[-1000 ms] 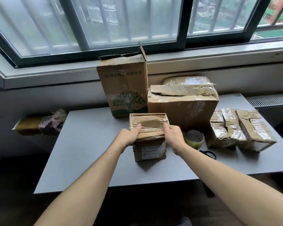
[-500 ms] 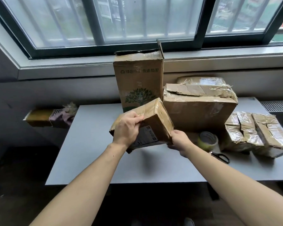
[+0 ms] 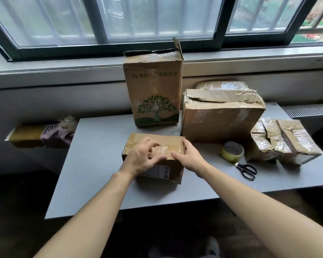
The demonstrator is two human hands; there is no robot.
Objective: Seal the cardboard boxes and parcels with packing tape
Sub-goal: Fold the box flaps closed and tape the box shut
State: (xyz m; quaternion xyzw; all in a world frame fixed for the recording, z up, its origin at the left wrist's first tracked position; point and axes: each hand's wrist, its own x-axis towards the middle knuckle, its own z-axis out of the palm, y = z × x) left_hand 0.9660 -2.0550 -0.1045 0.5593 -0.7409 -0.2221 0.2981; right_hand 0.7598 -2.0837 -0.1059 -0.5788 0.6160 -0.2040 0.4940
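Observation:
A small cardboard box (image 3: 138,140) lies flat on the grey table (image 3: 93,164), a clear tape strip along its top seam and a label on its near side. My left hand (image 3: 142,157) rests on the box's top with its fingertips on the tape. My right hand (image 3: 188,159) grips the box's right end, thumb on top and fingers over the far right edge. A roll of packing tape (image 3: 232,151) lies to the right of the box, with black scissors (image 3: 246,169) just in front of it.
A tall box with a green tree print (image 3: 153,90) stands behind, its top flap up. Beside it sits a large box (image 3: 218,121) with torn, crumpled tape, and taped parcels (image 3: 283,142) lie at the right edge. A low shelf with clutter (image 3: 41,135) is at the left.
The small box stood on end, was lifted and tilted by both hands, and now lies flat on the table. My hands have shifted onto its top and right end.

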